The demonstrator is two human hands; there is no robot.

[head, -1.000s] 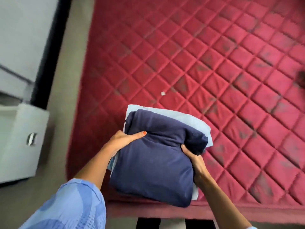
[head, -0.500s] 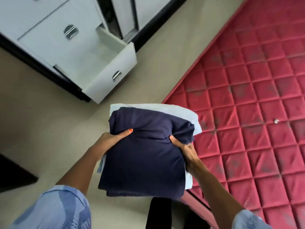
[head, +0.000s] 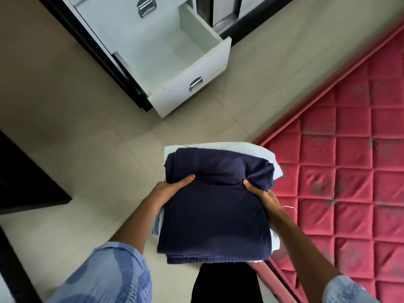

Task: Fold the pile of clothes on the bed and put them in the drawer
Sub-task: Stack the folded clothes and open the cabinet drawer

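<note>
As hands (head: 168, 190) grip: unlabelled clothes (head: 215, 206).

Both forearms extend forward from pale blue sleeves (head: 105, 274), converging toward the centre. The left hand (head: 169, 189) clasps the left edge of the folded clothes (head: 215, 211), thumb laid across the top, nail painted orange. The right hand (head: 261, 194) clasps the right edge, thumb pressed into the fabric.
</note>
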